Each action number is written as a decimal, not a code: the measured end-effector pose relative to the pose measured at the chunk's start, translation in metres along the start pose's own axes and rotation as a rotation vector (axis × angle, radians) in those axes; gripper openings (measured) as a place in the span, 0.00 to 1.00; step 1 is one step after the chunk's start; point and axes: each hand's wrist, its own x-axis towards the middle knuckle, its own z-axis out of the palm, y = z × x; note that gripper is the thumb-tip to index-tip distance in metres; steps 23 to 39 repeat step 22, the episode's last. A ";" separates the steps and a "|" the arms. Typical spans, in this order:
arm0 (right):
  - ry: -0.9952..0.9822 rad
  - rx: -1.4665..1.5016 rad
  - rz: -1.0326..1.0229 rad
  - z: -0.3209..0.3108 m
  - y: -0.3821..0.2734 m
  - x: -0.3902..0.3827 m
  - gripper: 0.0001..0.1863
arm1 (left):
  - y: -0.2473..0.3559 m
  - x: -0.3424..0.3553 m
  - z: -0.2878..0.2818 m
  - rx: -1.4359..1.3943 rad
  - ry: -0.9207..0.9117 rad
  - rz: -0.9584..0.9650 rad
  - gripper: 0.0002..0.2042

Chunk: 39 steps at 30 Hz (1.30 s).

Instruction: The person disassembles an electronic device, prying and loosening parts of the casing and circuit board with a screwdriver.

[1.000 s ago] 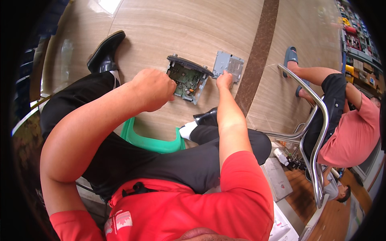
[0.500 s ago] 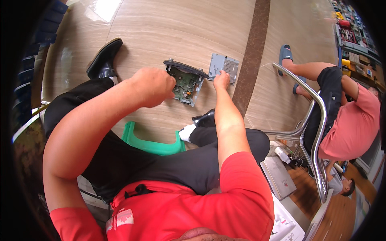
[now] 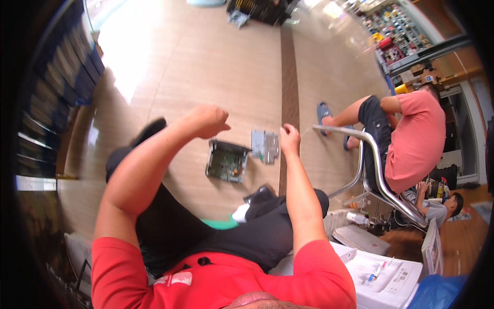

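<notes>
An opened electronics unit [image 3: 226, 166], a box-like metal housing with a green circuit board inside, rests on the floor in front of me. Beside it on the right lies a flat silver-grey metal cover [image 3: 265, 147] with a patterned or vented section. My left hand [image 3: 208, 121] hovers beyond the unit's far left corner, its fingers curled closed. Close to the cover's right edge is my right hand [image 3: 289, 139], raised, thumb and fingers pinched together. Whatever either hand may hold is too small or hidden to make out.
A green plastic stool [image 3: 220, 224] shows partly beneath my legs. To the right, a person in a pink shirt [image 3: 418, 139] sits behind a bent chrome chair frame [image 3: 378, 154]. A white tray [image 3: 383, 275] stands at lower right; a dark crate [image 3: 262, 11] lies far ahead.
My view has tilted up, showing more floor ahead. Both hands have moved away: the left from beside the unit to beyond it, the right from over the cover to its right.
</notes>
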 end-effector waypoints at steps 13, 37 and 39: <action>-0.400 -0.098 -0.021 -0.135 -0.017 -0.062 0.16 | -0.065 -0.176 -0.038 -0.362 1.267 -0.265 0.09; -0.575 -0.116 -0.173 -0.108 -0.052 -0.054 0.18 | -0.286 -0.338 0.193 -0.395 0.935 -1.049 0.18; -0.575 -0.116 -0.173 -0.108 -0.052 -0.054 0.18 | -0.286 -0.338 0.193 -0.395 0.935 -1.049 0.18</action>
